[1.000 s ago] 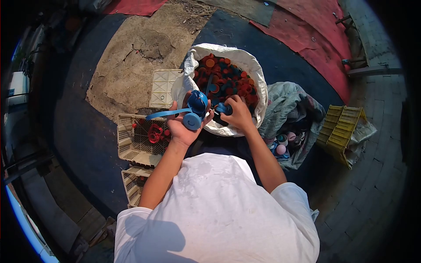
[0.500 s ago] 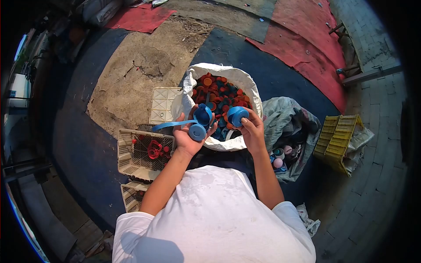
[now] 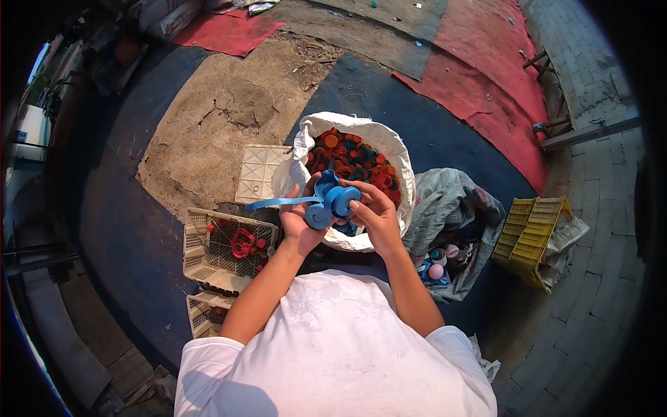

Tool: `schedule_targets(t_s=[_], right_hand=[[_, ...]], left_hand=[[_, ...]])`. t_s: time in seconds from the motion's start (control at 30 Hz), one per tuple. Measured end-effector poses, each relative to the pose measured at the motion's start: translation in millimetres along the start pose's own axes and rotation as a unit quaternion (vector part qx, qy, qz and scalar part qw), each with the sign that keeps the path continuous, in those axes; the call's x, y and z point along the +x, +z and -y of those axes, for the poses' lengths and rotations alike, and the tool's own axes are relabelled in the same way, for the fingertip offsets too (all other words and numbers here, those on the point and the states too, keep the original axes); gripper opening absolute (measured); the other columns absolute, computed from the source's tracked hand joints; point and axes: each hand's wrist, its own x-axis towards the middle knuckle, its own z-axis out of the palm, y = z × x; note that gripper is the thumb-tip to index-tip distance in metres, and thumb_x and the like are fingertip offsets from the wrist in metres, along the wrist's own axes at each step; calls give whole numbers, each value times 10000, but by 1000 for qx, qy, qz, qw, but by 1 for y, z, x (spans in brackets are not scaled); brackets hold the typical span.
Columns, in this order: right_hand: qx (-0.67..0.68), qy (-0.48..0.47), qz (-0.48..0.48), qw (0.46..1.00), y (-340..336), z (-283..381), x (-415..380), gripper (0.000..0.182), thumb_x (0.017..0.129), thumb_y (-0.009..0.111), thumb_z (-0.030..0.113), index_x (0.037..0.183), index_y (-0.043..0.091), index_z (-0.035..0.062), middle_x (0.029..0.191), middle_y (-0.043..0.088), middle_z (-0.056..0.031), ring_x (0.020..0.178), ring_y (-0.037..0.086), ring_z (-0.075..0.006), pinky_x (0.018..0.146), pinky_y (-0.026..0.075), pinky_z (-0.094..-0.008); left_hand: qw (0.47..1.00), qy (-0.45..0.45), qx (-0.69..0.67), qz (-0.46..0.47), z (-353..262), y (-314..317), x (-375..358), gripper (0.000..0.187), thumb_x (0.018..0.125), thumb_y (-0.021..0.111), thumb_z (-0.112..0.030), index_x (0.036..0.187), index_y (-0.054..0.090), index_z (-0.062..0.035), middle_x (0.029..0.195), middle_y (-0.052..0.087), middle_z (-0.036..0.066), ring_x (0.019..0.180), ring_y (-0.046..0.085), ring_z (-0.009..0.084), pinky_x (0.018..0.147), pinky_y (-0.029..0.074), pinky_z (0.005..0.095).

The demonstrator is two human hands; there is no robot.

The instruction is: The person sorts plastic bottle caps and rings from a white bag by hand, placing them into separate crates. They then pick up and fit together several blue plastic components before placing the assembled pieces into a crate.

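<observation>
Across comes the right hand [image 3: 377, 214], pinching 1 blue cap [image 3: 345, 201] beside the strapped cap [image 3: 318, 216] that the left hand [image 3: 300, 228] loosely cups over the white sack [image 3: 406, 170]; light, stiff plastic, probably, best gripped by the rim.

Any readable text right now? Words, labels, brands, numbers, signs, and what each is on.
No legible text anywhere.
Blue cap in the left hand: curved mark, too small to tell if it's lettering.
Blue patch at far left: too small to read.
</observation>
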Motion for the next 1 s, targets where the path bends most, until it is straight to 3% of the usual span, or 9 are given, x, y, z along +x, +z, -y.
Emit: schedule_targets(t_s=[0.2,0.4,0.5,0.6,0.63,0.73,0.77,0.87,1.0], right_hand=[[52,5,19,998,-2,-6,10,193,945,706,61,1134,676,36,1374,644,-141,833,675,-77,617,471,-192],[45,3,0,999,0,-5,15,183,935,703,20,1116,674,11,1385,619,-136,880,691,-96,643,524,-219],[13,-70,-28,997,11,-10,17,228,902,722,-19,1128,709,4,1373,602,-126,912,693,-114,717,572,-250],[-156,-156,-22,975,13,-12,14,280,859,748,-48,1124,757,42,1373,584,-118,938,695,-140,787,591,-280],[-311,-213,-21,926,13,-6,13,314,826,778,-44,1108,786,94,1376,587,-113,928,680,-143,766,581,-277],[-367,-255,-28,894,24,-4,16,342,778,812,-29,1090,799,109,1362,610,-90,914,590,-136,769,518,-270],[-433,-262,-17,862,23,-4,17,328,781,830,54,1100,800,122,1384,600,-84,1070,559,-189,827,502,-306],[-470,-259,-23,843,28,-2,15,350,775,837,184,1120,792,147,1361,611,-59,1134,483,-271,1016,438,-396],[-400,-253,-44,880,20,-22,21,494,869,768,327,1314,687,129,1485,507,-131,1388,431,-307,1134,371,-432]], left_hand=[[999,-11,12,45,-2,-8,6,546,972,544,-516,1386,582,-162,1486,555,90,1288,589,323,987,543,557],[999,4,39,1,-1,6,5,554,961,571,-524,1399,560,-184,1470,563,87,1286,590,314,1043,506,557],[999,9,42,-3,-4,4,7,557,962,570,-535,1391,562,-180,1473,560,86,1285,589,315,1067,493,539],[1000,10,20,-6,-6,2,7,541,973,556,-537,1379,576,-180,1449,578,83,1276,598,313,1055,503,529],[1000,3,11,1,-8,0,9,522,978,553,-533,1367,591,-186,1425,597,82,1273,605,310,1042,513,526],[1000,11,26,0,-5,10,7,506,987,545,-528,1353,604,-184,1383,623,92,1260,618,301,1028,526,532],[999,19,37,-4,-3,15,7,507,989,543,-528,1353,603,-181,1375,627,98,1255,621,298,1027,527,536],[999,19,31,-31,-5,11,7,525,990,540,-531,1357,597,-161,1348,641,113,1240,630,312,1029,530,529],[998,15,35,-46,-5,9,9,544,984,529,-570,1358,615,-184,1347,650,78,1239,635,302,1104,483,518]])
